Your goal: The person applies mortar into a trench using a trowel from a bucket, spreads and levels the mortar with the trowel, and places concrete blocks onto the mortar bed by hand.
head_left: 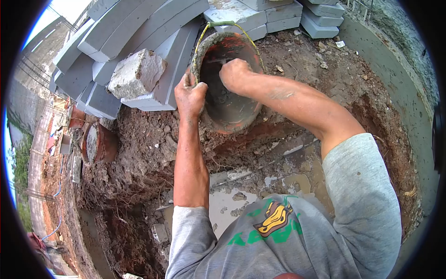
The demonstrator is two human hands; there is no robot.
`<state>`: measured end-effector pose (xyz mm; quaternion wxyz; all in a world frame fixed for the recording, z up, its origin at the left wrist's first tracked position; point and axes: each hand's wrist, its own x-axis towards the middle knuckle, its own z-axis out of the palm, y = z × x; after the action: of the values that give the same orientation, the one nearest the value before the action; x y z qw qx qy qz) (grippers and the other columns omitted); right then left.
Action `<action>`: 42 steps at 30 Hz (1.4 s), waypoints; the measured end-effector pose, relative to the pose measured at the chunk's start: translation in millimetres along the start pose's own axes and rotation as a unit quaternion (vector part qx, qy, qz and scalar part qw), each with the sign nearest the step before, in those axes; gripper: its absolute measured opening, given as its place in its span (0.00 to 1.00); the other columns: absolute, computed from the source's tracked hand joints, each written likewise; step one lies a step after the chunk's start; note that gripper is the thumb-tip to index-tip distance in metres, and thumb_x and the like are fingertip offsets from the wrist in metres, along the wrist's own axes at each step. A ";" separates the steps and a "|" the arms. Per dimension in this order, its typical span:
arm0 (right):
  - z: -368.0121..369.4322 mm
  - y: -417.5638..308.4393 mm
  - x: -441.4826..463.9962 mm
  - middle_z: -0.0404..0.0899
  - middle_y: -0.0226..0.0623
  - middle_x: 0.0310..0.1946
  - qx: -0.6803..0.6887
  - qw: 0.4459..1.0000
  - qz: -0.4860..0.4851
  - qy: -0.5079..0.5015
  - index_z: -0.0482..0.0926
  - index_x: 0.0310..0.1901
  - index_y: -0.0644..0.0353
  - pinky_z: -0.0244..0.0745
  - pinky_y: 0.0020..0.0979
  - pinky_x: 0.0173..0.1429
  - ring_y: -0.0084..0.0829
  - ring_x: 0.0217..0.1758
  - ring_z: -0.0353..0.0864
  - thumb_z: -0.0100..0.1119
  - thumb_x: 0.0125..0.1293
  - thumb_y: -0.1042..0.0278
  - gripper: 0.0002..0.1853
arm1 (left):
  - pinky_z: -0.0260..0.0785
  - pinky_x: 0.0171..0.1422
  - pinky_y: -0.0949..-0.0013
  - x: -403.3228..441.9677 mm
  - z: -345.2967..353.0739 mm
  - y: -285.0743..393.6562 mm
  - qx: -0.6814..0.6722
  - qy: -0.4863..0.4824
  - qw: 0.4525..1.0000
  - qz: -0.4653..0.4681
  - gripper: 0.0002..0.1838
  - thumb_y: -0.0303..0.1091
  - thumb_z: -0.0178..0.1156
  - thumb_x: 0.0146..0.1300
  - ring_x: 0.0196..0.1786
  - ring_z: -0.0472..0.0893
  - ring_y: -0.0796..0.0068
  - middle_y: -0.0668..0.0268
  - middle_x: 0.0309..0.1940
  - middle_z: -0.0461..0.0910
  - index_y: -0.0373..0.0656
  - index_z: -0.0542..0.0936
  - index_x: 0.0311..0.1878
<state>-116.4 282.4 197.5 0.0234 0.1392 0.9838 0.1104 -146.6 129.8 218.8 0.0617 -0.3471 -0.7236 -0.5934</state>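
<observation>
A mortar-caked bucket (232, 122) stands tilted on the soil, with wet grey mortar (227, 100) inside and a yellow-green rope handle (221, 23) lying over its far rim. My left hand (189, 95) is closed on the bucket's left rim, thumb toward the inside. Over the bucket's mouth, my right hand (235, 76) is curled into a fist. A thin greyish piece shows beside that fist, but what the fingers hold is hidden.
Grey blocks (174, 46) are stacked left and behind, with a rough broken block (138, 72) on top. Another bucket (100, 142) stands at left. A muddy trench with a puddle (227, 202) lies below me. A plastered wall (390, 79) curves along the right.
</observation>
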 end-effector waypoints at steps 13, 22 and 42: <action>-28.8 8.8 -44.4 0.83 0.35 0.39 -0.132 0.987 -0.087 -0.002 0.85 0.38 0.57 0.82 0.32 0.38 0.31 0.44 0.85 0.66 0.52 0.70 0.10 | 0.59 0.37 0.78 -14.8 -13.2 -14.1 -0.090 0.002 0.996 -0.001 0.13 0.25 0.56 0.47 0.33 0.66 0.84 0.74 0.30 0.71 0.31 0.77 0.38; 13.2 -2.0 -59.0 0.85 0.41 0.39 0.021 0.994 -0.054 -0.089 0.86 0.38 0.60 0.81 0.41 0.42 0.38 0.44 0.86 0.62 0.50 0.66 0.14 | 0.57 0.34 0.78 -20.6 -15.8 -3.5 -0.087 0.000 0.995 -0.045 0.07 0.24 0.57 0.48 0.31 0.63 0.85 0.77 0.27 0.66 0.35 0.73 0.32; -14.8 20.7 -59.2 0.85 0.35 0.40 -0.060 0.996 -0.059 0.024 0.86 0.40 0.56 0.82 0.36 0.37 0.34 0.44 0.86 0.64 0.53 0.69 0.11 | 0.61 0.38 0.78 -31.0 -10.2 -18.7 -0.046 -0.003 0.998 -0.046 0.11 0.23 0.56 0.47 0.32 0.68 0.83 0.74 0.30 0.72 0.31 0.75 0.37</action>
<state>-55.2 282.2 217.5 0.0149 0.0764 0.9823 0.1706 -137.4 106.3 190.9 0.0166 -0.3173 -0.7112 -0.6271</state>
